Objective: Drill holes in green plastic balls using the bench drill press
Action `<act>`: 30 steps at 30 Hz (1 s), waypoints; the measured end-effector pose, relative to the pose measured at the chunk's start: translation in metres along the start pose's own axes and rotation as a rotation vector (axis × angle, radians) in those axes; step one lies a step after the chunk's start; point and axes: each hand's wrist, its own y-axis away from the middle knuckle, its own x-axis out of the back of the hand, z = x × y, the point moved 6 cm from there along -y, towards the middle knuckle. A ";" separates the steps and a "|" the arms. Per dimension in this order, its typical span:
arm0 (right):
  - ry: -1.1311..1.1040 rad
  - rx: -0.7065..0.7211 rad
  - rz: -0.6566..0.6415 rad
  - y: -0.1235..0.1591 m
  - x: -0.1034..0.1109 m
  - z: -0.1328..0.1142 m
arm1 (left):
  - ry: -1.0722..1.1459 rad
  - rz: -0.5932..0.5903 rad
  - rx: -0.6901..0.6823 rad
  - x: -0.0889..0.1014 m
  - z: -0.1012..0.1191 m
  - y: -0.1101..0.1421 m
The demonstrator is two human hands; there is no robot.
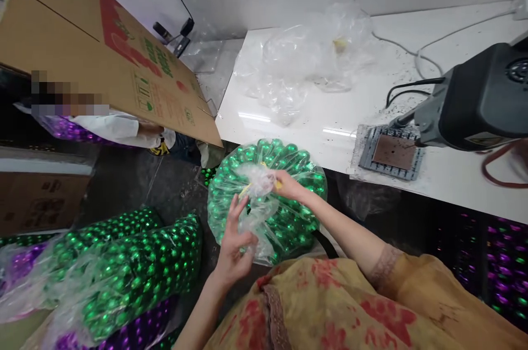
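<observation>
A clear plastic bag full of shiny green balls [289, 185] sits in front of me, below the white table edge. Its gathered neck [258, 179] stands up in the middle, with a yellow tie around it. My right hand [286, 185] pinches the top of the neck at the yellow tie. My left hand [233, 248] grips the loose plastic lower down on the near side of the neck. Both hands are closed on the bag's plastic.
More bags of green balls [136, 267] and purple balls [140, 331] lie on the dark floor at the left. A cardboard box [82, 47] leans at upper left, a person's sleeve [119, 127] under it. On the white table [313, 124] lie crumpled clear plastic [305, 58], a black machine [478, 99] and cables.
</observation>
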 end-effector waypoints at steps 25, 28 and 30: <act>0.061 0.060 -0.093 0.016 0.030 -0.049 | 0.285 0.164 0.474 -0.027 -0.099 -0.080; 0.114 0.067 -0.106 0.010 0.008 -0.032 | 0.349 0.058 0.407 -0.023 -0.094 -0.086; 0.103 0.037 -0.089 0.003 0.001 -0.020 | 0.339 -0.014 0.373 -0.022 -0.089 -0.081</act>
